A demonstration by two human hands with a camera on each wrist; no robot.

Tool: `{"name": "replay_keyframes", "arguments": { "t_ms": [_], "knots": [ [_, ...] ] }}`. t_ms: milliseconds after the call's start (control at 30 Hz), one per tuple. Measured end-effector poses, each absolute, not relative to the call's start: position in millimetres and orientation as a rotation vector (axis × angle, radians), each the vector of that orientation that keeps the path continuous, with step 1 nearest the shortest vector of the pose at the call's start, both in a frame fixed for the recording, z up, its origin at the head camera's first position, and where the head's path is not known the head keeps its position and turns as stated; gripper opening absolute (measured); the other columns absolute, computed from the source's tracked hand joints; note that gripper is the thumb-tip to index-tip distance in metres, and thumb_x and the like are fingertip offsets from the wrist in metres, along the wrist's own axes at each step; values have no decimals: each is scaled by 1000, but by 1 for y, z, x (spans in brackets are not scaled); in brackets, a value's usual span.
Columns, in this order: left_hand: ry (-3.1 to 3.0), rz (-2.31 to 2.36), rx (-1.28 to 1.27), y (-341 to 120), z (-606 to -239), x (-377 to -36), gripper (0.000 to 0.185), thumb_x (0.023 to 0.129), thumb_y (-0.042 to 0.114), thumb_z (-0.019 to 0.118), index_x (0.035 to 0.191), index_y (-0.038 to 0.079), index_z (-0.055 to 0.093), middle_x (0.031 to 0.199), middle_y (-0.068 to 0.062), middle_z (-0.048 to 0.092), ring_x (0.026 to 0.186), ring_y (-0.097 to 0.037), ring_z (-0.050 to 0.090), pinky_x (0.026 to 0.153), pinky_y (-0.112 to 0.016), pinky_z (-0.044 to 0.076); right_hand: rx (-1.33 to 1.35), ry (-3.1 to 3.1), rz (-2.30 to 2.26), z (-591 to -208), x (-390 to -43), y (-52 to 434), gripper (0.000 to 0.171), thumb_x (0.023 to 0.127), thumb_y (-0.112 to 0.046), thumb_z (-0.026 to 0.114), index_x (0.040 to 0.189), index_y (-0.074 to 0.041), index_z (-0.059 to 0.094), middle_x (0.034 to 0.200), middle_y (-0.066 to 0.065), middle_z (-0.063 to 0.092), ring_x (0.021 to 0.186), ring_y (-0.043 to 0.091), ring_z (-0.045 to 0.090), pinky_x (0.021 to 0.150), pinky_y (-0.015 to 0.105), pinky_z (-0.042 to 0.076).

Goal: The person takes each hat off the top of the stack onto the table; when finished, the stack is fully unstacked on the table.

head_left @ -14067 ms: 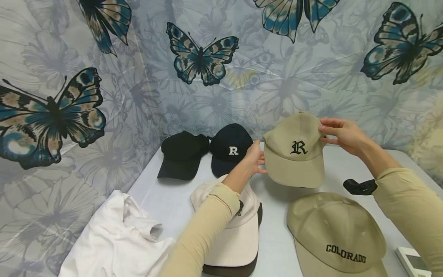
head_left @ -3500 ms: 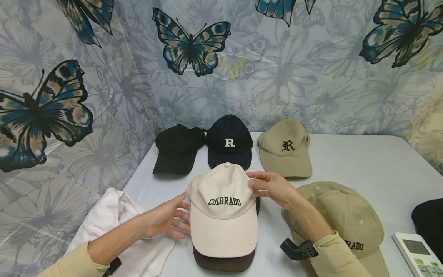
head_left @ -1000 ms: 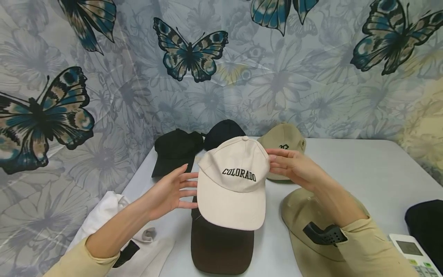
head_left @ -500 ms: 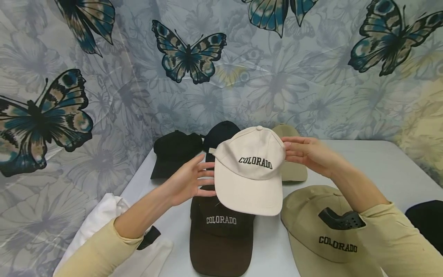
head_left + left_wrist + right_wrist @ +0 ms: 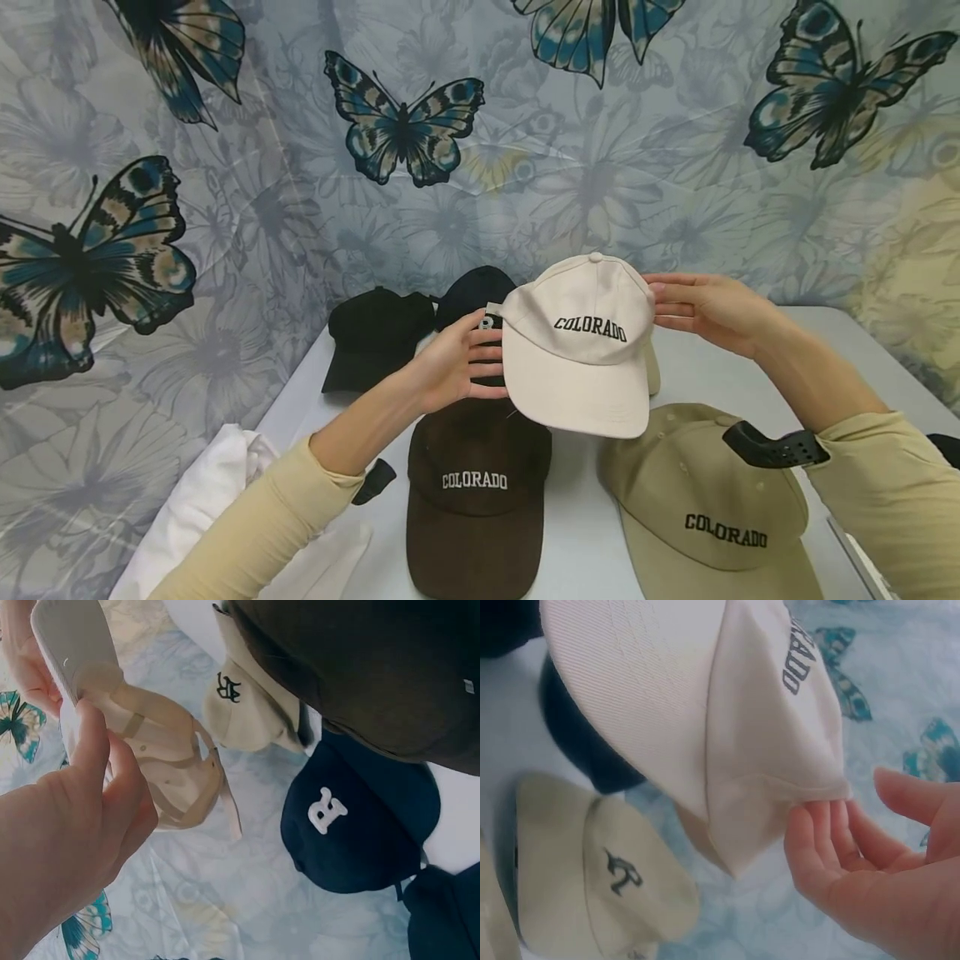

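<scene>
A cream baseball cap [image 5: 577, 350] lettered COLORADO is up in the air between both hands, brim toward me and slightly tilted. My left hand [image 5: 450, 362] holds its left side near the brim; the left wrist view shows the cap's hollow inside [image 5: 161, 742] by the fingers. My right hand [image 5: 712, 308] holds the right side of the crown, fingertips at its lower edge in the right wrist view, thumb apart from the cloth. Below, a dark brown COLORADO cap [image 5: 474, 508] lies on the white table. Behind the cream cap, a tan R cap [image 5: 622, 877] is mostly covered in the head view.
At the back left sit a black cap [image 5: 378, 337] and a navy R cap [image 5: 356, 817]. A larger tan COLORADO cap [image 5: 712, 492] lies front right, under my right forearm. White cloth [image 5: 202, 492] is heaped front left. Butterfly-print fabric [image 5: 405, 125] hangs behind the table.
Both hands have lifted the cream cap off the brown one and carried it right and back, uncovering the brown cap's lettering. Earlier, the tan R cap was set in the back row.
</scene>
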State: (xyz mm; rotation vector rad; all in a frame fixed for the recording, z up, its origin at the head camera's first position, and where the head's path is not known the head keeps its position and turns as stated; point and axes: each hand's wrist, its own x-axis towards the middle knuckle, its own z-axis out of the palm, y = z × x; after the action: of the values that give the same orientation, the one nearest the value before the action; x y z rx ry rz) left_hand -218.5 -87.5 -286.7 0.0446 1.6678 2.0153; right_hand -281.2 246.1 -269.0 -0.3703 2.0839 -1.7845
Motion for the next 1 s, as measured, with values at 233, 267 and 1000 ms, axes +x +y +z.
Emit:
{"name": "replay_keyframes", "arguments": {
  "t_ms": [233, 267, 1000],
  "knots": [
    [1653, 2020, 13, -70, -285, -227, 62, 101, 49, 32, 146, 6, 32, 143, -16, 37, 127, -34, 42, 97, -52, 41, -353, 2093, -1773, -266, -288, 263, 62, 101, -18, 48, 146, 9, 15, 110, -16, 57, 99, 2, 59, 85, 22, 49],
    [1654, 2021, 11, -67, -284, -228, 62, 101, 49, 32, 146, 6, 32, 143, -17, 37, 127, -34, 42, 97, -52, 42, -354, 2095, -1769, -266, -289, 266, 61, 101, -18, 48, 146, 8, 15, 110, -16, 57, 99, 3, 59, 85, 22, 49],
    [1634, 2064, -23, -14, -279, -254, 61, 102, 46, 33, 144, 2, 35, 136, -20, 41, 125, -37, 43, 94, -52, 43, -295, 2262, -1614, -246, -307, 304, 64, 104, -27, 40, 148, 8, 8, 105, -23, 52, 97, -4, 57, 86, 21, 47]
  ]
}}
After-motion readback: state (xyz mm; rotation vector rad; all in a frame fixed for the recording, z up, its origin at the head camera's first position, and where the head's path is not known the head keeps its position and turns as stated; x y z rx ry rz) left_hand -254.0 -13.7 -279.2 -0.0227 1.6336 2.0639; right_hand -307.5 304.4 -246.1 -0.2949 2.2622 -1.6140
